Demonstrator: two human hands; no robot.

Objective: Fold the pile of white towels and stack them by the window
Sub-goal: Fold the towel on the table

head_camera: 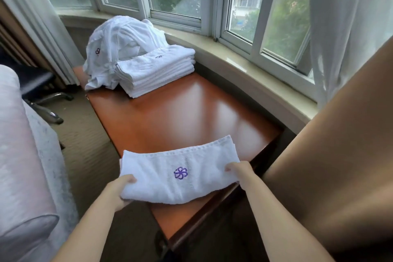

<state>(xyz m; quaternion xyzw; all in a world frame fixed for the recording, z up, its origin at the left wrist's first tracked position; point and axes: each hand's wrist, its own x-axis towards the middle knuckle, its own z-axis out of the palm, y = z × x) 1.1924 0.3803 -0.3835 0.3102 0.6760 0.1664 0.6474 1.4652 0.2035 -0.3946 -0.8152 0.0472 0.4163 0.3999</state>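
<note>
At the near edge of the tabletop (191, 108), my left hand (119, 190) and right hand (240, 171) each pinch an end of a folded towel (180, 176) (logo up), kept taut for carrying, I judge, to the far stack (157, 70) beside the unfolded pile (119, 42).

Near edge of glossy reddish-brown wooden table (180, 112): folded white terry towel with purple flower emblem (180, 174), left hand (119, 189) at its left end, right hand (240, 172) at its right | far left corner: neat stack of folded white towels (157, 72), rumpled heap of unfolded white towels (119, 44) behind and left, touching | curved pale stone windowsill (244, 66) along the table's far and right sides.
</note>
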